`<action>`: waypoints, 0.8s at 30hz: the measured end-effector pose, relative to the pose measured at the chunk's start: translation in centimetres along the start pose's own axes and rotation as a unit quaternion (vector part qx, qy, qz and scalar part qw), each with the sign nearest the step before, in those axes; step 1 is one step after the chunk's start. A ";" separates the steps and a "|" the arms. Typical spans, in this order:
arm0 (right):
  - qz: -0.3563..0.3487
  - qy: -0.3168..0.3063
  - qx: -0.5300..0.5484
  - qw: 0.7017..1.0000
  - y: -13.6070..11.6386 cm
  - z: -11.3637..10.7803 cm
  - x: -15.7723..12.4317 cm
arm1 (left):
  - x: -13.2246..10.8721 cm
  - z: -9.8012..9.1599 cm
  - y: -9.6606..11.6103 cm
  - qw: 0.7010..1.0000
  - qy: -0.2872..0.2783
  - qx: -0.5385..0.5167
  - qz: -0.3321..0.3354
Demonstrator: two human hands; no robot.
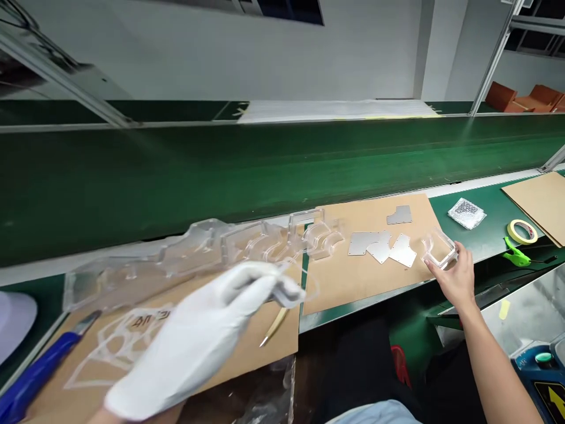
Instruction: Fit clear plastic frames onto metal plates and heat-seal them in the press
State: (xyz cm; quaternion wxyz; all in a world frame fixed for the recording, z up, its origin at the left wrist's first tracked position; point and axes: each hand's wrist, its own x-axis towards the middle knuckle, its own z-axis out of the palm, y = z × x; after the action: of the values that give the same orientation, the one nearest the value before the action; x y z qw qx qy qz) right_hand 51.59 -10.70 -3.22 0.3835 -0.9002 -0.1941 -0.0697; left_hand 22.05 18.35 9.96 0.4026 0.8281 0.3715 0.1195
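My left hand (pixel 203 330), in a white glove, is pinched closed over the left cardboard sheet. From its fingertips curls a thin clear strip (pixel 316 284), blurred and faint. My bare right hand (pixel 457 274) grips a clear plastic frame-like part (pixel 439 250) by its right and lower edges, at the right end of the other cardboard sheet (pixel 335 288). Left of that part lie several flat grey plates (pixel 402 250). A row of clear moulded plastic pieces (pixel 194 247) stands behind my left hand. Below its fingers rests a slim gold pointed tool (pixel 274 327).
Far left lies a blue-handled knife (pixel 39 371), beside loose translucent strips (pixel 110 347). To the right are a bagged packet (pixel 467 213), a yellow tape roll (pixel 522 231) and a green clamp-like tool (pixel 515 253). A green conveyor belt (pixel 265 171) runs behind the bench.
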 end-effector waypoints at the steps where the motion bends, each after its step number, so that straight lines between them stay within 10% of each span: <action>1: 0.002 -0.002 -0.007 1.000 0.2 0.6 0.1 | 0.5 1.2 1.6 1.000 -0.022 -0.012 0.011; 10: 0.016 -0.019 0.172 0.985 -1.8 -3.0 -3.6 | 3.0 9.4 9.3 0.930 -0.271 -0.240 0.057; 15: 0.109 -0.281 0.538 0.788 -5.6 -4.2 -6.6 | 1.7 10.9 11.0 0.890 -0.367 -0.270 0.028; 18: 0.155 -0.324 0.602 0.713 -6.8 -4.2 -7.2 | 0.5 10.9 10.6 0.893 -0.360 -0.269 0.029; 24: 0.128 -0.270 0.505 0.810 -7.6 -6.7 -8.3 | -2.3 10.9 8.4 0.938 -0.285 -0.194 0.042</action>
State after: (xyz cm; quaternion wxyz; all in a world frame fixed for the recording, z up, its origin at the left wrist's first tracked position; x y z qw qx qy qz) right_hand 41.14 -13.20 4.23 0.7220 -0.5788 -0.1806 0.3334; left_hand 30.21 7.05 9.47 0.6391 0.7480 0.1754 -0.0350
